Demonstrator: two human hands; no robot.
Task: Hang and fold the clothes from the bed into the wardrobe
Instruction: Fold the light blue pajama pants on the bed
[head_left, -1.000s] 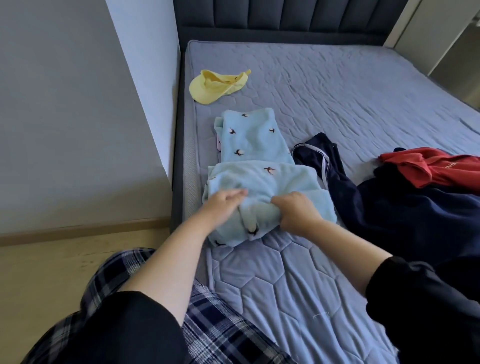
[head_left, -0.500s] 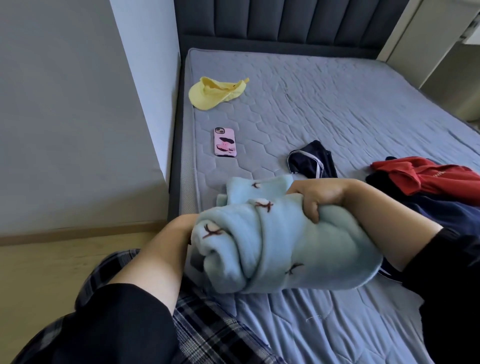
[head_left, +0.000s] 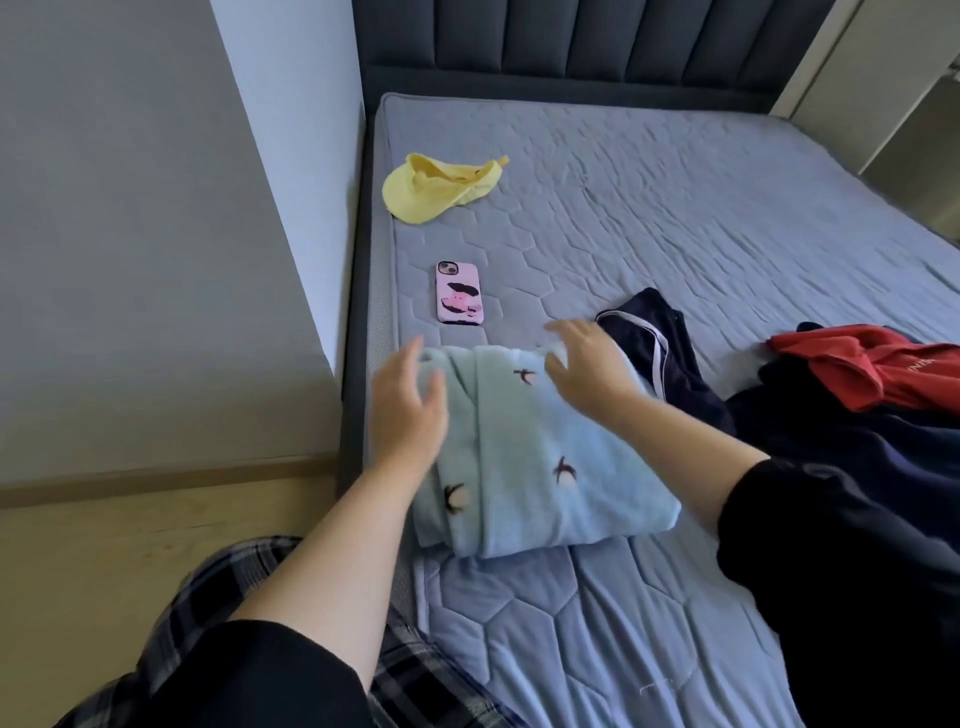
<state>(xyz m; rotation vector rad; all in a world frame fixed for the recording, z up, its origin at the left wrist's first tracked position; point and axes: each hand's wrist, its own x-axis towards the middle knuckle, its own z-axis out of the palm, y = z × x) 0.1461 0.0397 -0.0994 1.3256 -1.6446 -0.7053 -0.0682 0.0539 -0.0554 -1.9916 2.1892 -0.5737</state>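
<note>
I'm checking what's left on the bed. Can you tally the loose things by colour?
Light blue: 1, folded fleece garment
Yellow: 1, cap
Pink: 1, phone
Navy: 1, clothes pile
Red: 1, garment
Total: 5

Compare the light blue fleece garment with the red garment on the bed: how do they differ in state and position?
The light blue fleece garment with small dark motifs is folded into a neat rectangle; the red garment lies crumpled. The blue one sits directly on the quilted mattress near its left edge; the red one rests atop a dark navy clothing pile at the right. Both hands, left hand and right hand, hover open over the blue one; the red one is untouched. Both remain on the bed.
</note>
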